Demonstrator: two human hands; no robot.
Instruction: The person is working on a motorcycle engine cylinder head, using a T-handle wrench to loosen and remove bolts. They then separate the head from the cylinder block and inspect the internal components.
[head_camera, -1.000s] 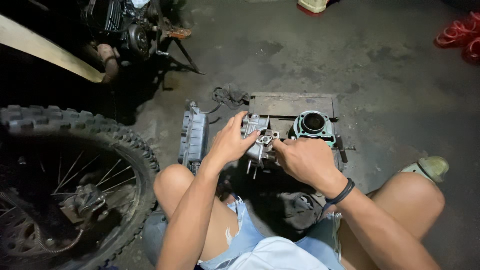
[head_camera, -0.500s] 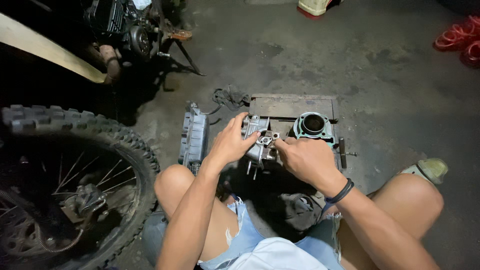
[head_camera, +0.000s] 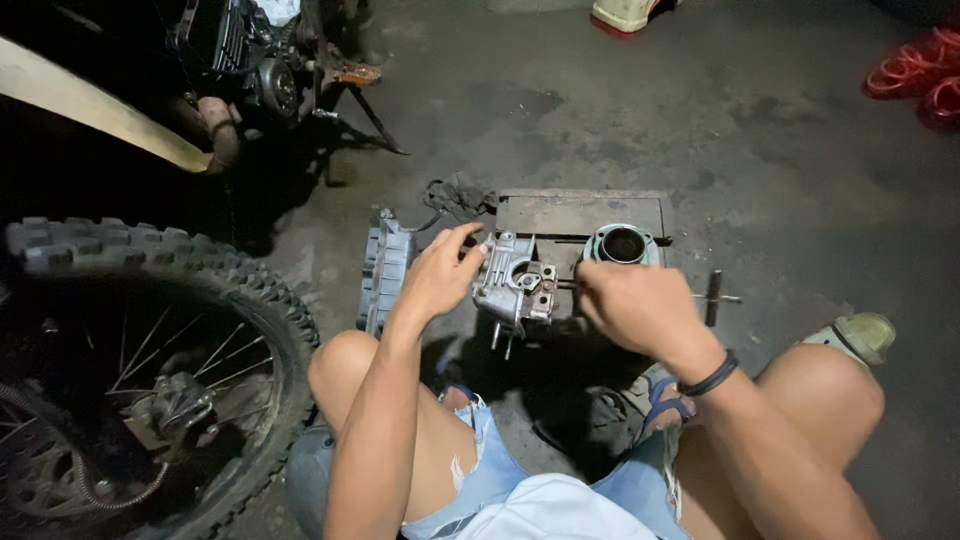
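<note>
Gripping engine part | cylinder just behind | knobby tyre left

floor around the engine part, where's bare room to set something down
Bare concrete floor lies open beyond the wooden board, toward the red sandals. Crowded: the left hand and right hand hold the metal engine part, hemmed by the finned cover, cylinder and knobby tyre.

You see a dull silver-grey engine part and a pale green cylinder with a black bore on a brown board. The floor is dark grey, blotched. Your shorts are light blue denim, your wristband black. The tyre is black, knobbly; red sandals lie at the floor's far right edge.
</note>
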